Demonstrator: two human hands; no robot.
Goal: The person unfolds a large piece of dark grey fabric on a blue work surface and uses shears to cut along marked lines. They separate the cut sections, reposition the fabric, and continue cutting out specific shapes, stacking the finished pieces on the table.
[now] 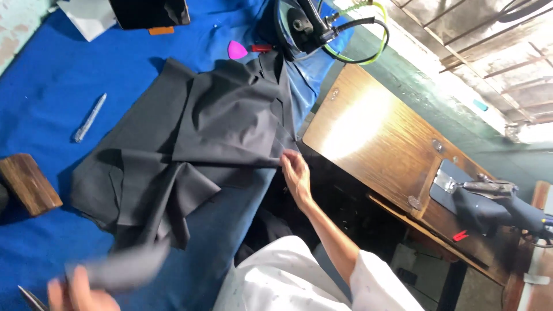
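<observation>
A dark grey garment piece lies crumpled and folded on the blue-covered table. My right hand pinches the fabric's edge at the table's side, with the arm in a white sleeve reaching from the lower right. My left hand is at the bottom left, blurred, and holds a lighter grey strip of cloth. A thin metal tip, perhaps scissors, shows beside that hand.
A steam iron with hoses stands at the top, with pink tailor's chalk beside it. On the blue cloth lie a silver pen and a wooden block. A wooden sewing table with a sewing machine stands at the right.
</observation>
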